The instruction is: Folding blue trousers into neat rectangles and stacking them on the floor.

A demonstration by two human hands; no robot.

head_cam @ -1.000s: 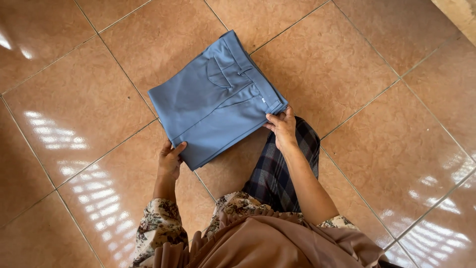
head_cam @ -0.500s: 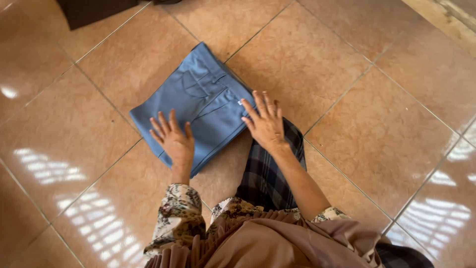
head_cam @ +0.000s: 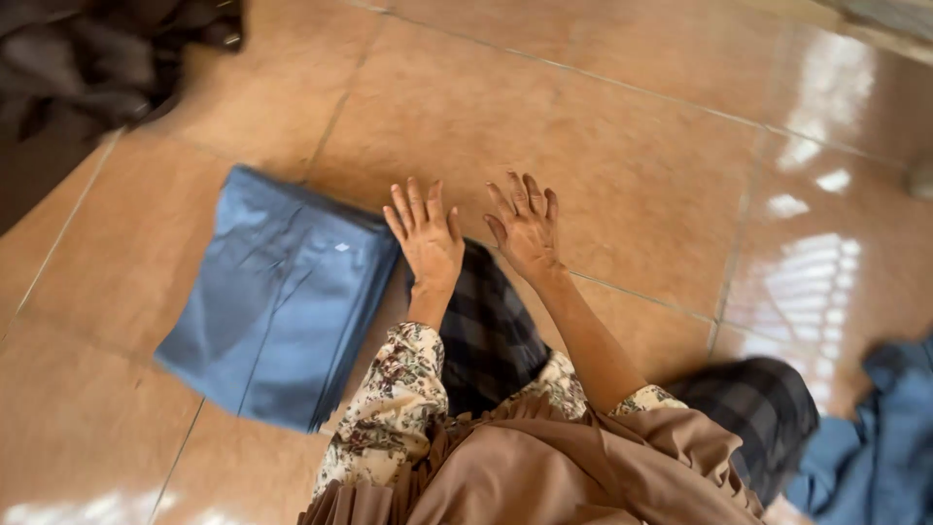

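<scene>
— Nothing is gripped in the head view: the left hand [head_cam: 426, 238] and the right hand [head_cam: 525, 226] are both held flat with fingers spread wide, lifted clear of the folded blue trousers [head_cam: 280, 292].

— Where are the trousers found now?

— They are laid on the tiled floor [head_cam: 641, 165], left of both hands, just beside the left hand but not touched by it. A dark plaid cloth [head_cam: 486, 326] is seen beneath the wrists.

— What differs from half a second earlier?

— Both palms were then pressed on the trousers; that contact has been released, and the bundle has been shifted leftward. The fold is judged finished and set aside. A dark heap [head_cam: 87, 58] at far left and blue fabric [head_cam: 875, 457] at near right have been brought into view.
</scene>
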